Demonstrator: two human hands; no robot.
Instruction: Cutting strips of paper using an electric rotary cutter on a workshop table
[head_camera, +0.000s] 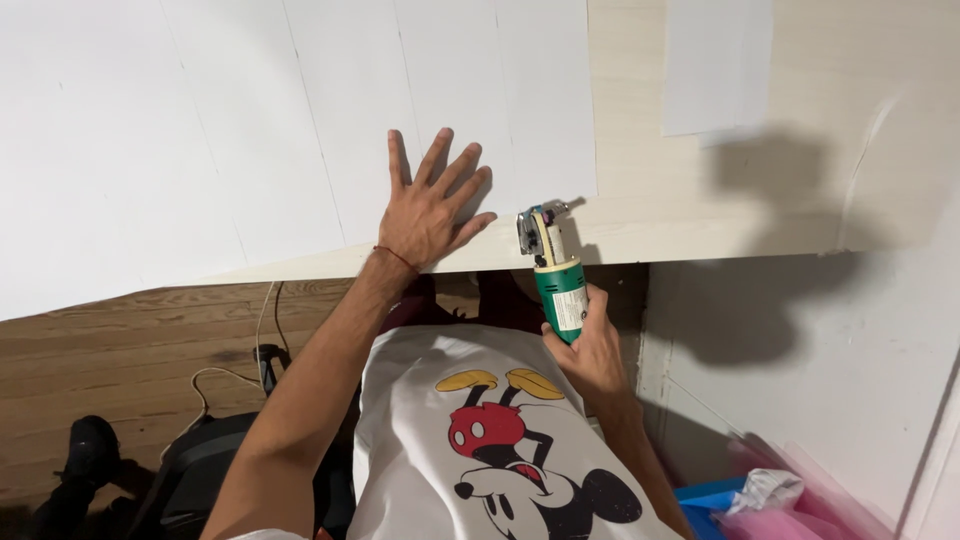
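Right grip: the right hand (590, 350) is wrapped fully round the green body of a handheld electric cutter (553, 272), fingers closed tight on it.
Left grip: nothing is held; the left hand (430, 208) is laid flat with fingers spread wide on the white sheet (250, 130).
Cutter: it is held upright at the near edge of the worktop (680, 215), its metal head just past the sheet's lower right corner, close beside the left hand's fingertips.
Sheet: faint parallel lines are seen running across it; it is spread over the left part of the worktop and overhangs the near edge.
Wrist: a thin red cord is worn on the left wrist.
Further out: a smaller white sheet (715, 65) is seen at the far right of the worktop.
Below: a wooden floor (120, 340) with a white cable (262, 330) is seen to the left, pink and blue bags (770, 500) to the right.
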